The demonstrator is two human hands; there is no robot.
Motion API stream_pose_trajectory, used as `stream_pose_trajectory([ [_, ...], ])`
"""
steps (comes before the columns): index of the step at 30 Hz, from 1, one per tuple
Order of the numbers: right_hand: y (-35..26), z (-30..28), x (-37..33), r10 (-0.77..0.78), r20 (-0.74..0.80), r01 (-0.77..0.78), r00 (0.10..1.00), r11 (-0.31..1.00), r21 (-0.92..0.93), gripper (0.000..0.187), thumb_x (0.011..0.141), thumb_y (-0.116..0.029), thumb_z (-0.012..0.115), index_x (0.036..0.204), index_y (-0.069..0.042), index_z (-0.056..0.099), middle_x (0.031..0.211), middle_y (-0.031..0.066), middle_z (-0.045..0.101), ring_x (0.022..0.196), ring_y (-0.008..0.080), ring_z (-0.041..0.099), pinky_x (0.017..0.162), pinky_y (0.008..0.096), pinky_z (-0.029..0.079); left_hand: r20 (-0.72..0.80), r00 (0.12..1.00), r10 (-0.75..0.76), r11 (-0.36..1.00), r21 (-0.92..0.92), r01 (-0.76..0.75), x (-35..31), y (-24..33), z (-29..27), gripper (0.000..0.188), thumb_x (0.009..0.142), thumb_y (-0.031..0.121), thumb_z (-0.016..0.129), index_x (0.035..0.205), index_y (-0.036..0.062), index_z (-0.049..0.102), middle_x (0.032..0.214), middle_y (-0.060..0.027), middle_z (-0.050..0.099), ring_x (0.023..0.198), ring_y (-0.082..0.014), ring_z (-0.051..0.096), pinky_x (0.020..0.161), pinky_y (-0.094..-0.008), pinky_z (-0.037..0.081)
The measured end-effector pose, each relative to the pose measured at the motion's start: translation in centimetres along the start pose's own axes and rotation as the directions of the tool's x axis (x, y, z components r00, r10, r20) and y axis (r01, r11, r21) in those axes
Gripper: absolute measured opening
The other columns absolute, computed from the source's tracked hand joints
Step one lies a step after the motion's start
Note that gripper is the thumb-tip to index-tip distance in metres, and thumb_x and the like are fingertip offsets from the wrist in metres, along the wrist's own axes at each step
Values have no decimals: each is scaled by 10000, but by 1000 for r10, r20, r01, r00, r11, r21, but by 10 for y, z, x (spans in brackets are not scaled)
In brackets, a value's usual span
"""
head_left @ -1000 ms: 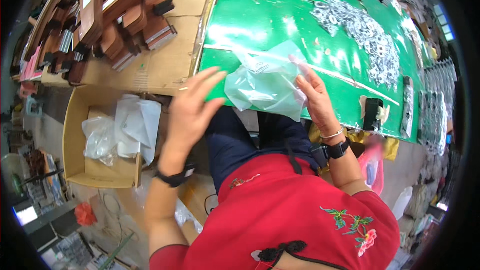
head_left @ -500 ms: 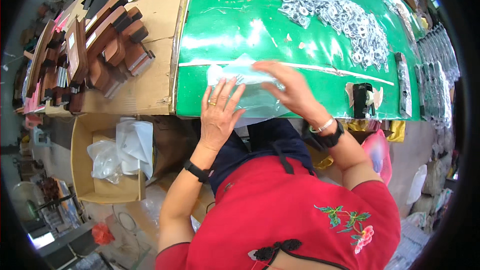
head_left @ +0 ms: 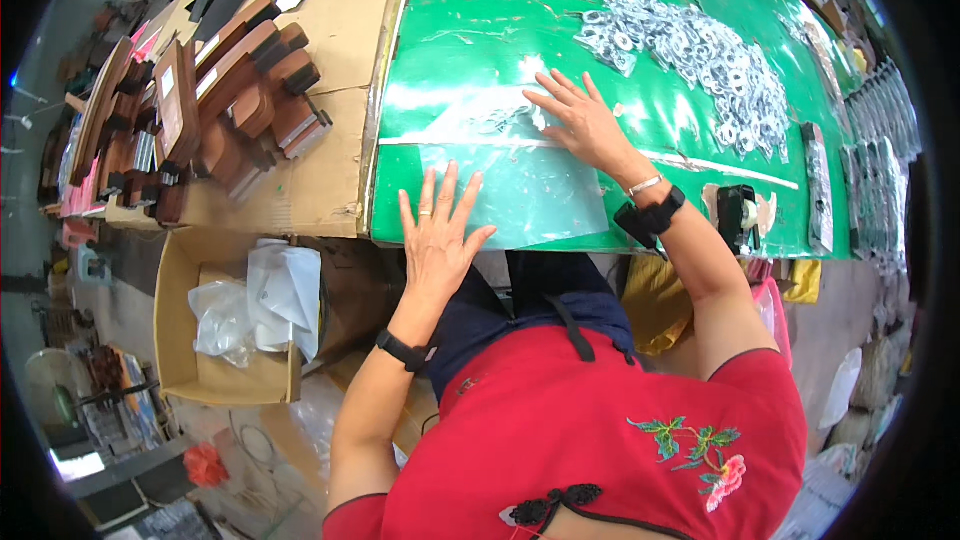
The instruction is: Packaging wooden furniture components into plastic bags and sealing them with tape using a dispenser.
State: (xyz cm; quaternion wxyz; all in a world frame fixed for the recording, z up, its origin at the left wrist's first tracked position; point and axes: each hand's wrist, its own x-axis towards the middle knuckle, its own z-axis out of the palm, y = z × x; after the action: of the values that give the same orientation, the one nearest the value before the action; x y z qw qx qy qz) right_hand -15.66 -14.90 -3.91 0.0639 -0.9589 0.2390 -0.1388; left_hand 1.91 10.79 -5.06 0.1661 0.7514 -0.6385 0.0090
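A clear plastic bag (head_left: 535,200) lies flat on the green tabletop (head_left: 470,50) close to the front edge. My left hand (head_left: 440,225) rests with fingers spread over the bag's left side, a ring on one finger. At the bag's far right side is my right hand (head_left: 583,120), fingers stretched apart and nothing gripped in them. Near its fingertips, small whitish shapes (head_left: 515,118) show at the far end of the bag; what they are I cannot make out.
A heap of small bagged ring-shaped parts (head_left: 715,60) covers the far right of the table. A black tape dispenser (head_left: 737,215) stands at the right edge. Brown wooden pieces (head_left: 230,90) are piled on cardboard at left. Below sits an open carton (head_left: 225,390) with plastic bags inside.
The bag, raised and crumpled before, now lies smoothed flat. My right hand has moved slightly up and its fingers have spread. The left hand's fingers have spread wider.
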Motion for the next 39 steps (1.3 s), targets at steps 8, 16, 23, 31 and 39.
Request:
stream_pose_trajectory([
  [8,-15,-9,-3,-219,185,189,958,968,164,667,865,-322,764,1488,-253,536,1626,131,389,1525,339,315,1233,630,200,17,1000,-7,999,31,7,9,-4,-2,744,916,540,643,1574,272,425,1650,-115,341,1530,-353,276,1213,-655,150],
  [16,-14,-37,-5,-192,141,145,971,945,293,599,855,-247,777,1427,-214,601,1616,118,409,1526,332,315,1254,614,162,-690,570,-445,854,-519,39,44,-129,-157,358,970,193,702,1267,9,621,1162,-94,655,1050,-170,629,894,-328,531],
  [23,-29,-46,-2,-150,31,133,988,939,319,471,891,-214,740,1349,-154,643,1533,115,511,1415,345,461,1201,555,312,25,500,-866,113,-963,243,37,-244,-224,907,920,598,694,1522,32,318,1325,-276,491,1091,-358,652,883,-445,601],
  [31,-56,-49,-5,-181,0,172,983,936,306,438,904,-201,731,1331,-151,649,1484,113,559,1344,344,528,1163,517,379,-245,482,-841,280,-960,1,55,-238,-209,738,924,164,745,1524,51,332,1376,-164,523,1170,-296,614,1010,-498,542],
  [39,-134,-118,32,-294,-366,344,883,936,79,940,722,-173,854,1555,-180,419,1598,124,417,1474,324,394,1221,540,290,-63,818,-571,164,-986,38,-14,-84,-214,769,866,44,663,1575,84,365,1374,-163,573,1190,-224,639,1003,-357,531],
])
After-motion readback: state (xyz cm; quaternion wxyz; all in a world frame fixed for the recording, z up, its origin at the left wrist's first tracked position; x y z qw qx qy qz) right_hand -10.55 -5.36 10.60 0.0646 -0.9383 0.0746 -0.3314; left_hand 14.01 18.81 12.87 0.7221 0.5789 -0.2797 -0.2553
